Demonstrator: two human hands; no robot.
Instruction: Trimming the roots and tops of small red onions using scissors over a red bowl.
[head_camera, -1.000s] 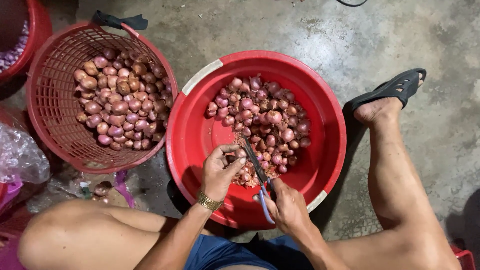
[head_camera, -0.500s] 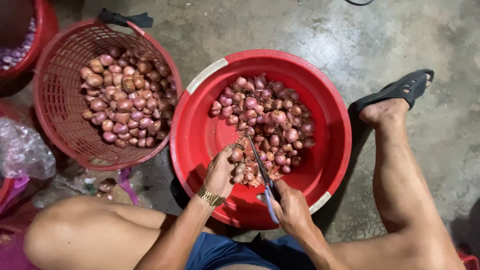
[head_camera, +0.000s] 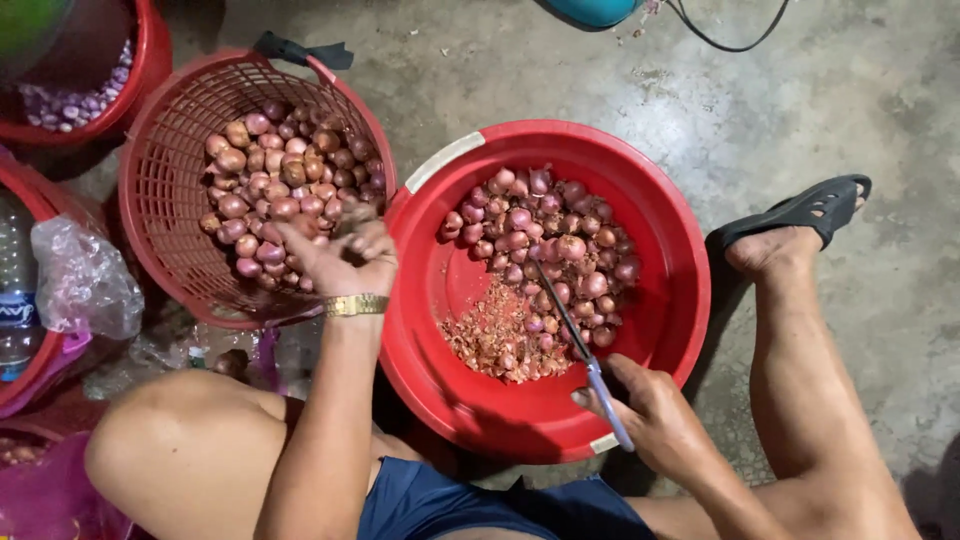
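At the left edge, mid-height: a clear plastic bottle (head_camera: 14, 290) lying in a red tub (head_camera: 40, 365) — blue label band around its middle. Just right of it, a crumpled clear plastic bag (head_camera: 85, 280), draped over that tub's rim. No signs or screens anywhere — only these two.
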